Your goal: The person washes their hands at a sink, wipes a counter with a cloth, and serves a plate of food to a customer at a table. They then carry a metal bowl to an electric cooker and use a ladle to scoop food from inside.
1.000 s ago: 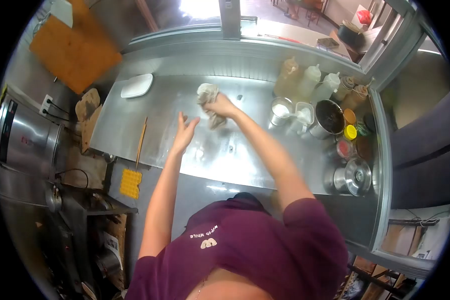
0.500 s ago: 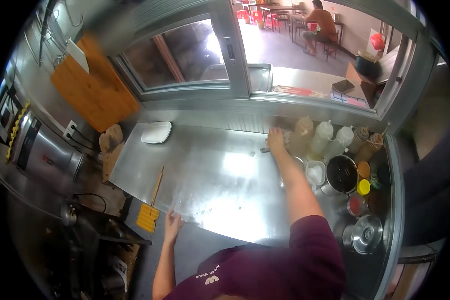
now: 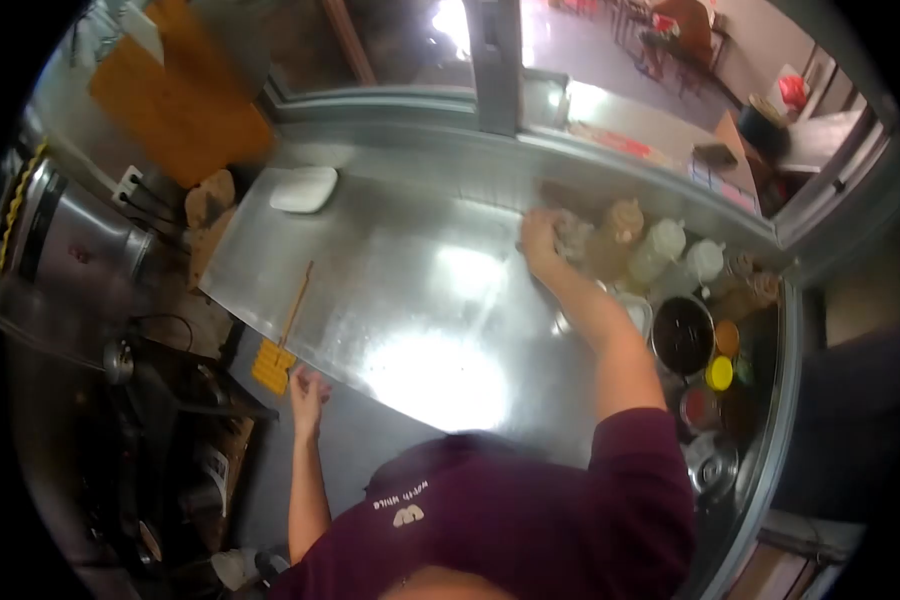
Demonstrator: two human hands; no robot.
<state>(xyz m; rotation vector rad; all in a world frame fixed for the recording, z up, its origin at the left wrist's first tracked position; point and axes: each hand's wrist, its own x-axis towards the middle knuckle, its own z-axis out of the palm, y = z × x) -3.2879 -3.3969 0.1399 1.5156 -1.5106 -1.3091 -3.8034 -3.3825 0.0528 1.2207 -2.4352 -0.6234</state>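
My right hand point(image 3: 542, 242) is stretched to the far right part of the steel counter point(image 3: 410, 290), against the back wall. Its fingers are curled down, and what lies under them is hidden and blurred. Right beside it is a pale, crumpled, see-through item point(image 3: 573, 238), close to the squeeze bottles point(image 3: 660, 248). My left hand point(image 3: 310, 388) hangs at the counter's front edge, fingers loosely bent and apart, with nothing visible in it. Close to those fingers, a yellow ridged piece point(image 3: 272, 367) on a thin wooden stick point(image 3: 297, 303) sticks out over the edge.
A white dish point(image 3: 304, 189) sits at the counter's back left. Along the right stand a pot of dark liquid point(image 3: 683, 336), a yellow-lidded jar point(image 3: 719, 373) and a metal lid point(image 3: 712, 466). Wooden boards point(image 3: 185, 110) lean at left. Beyond the window point(image 3: 500, 70), a person sits.
The view has tilted down, so the counter sits higher in the picture. My left hand is now nearer the yellow piece. My right hand stays by the bottles, slightly nearer the back wall.
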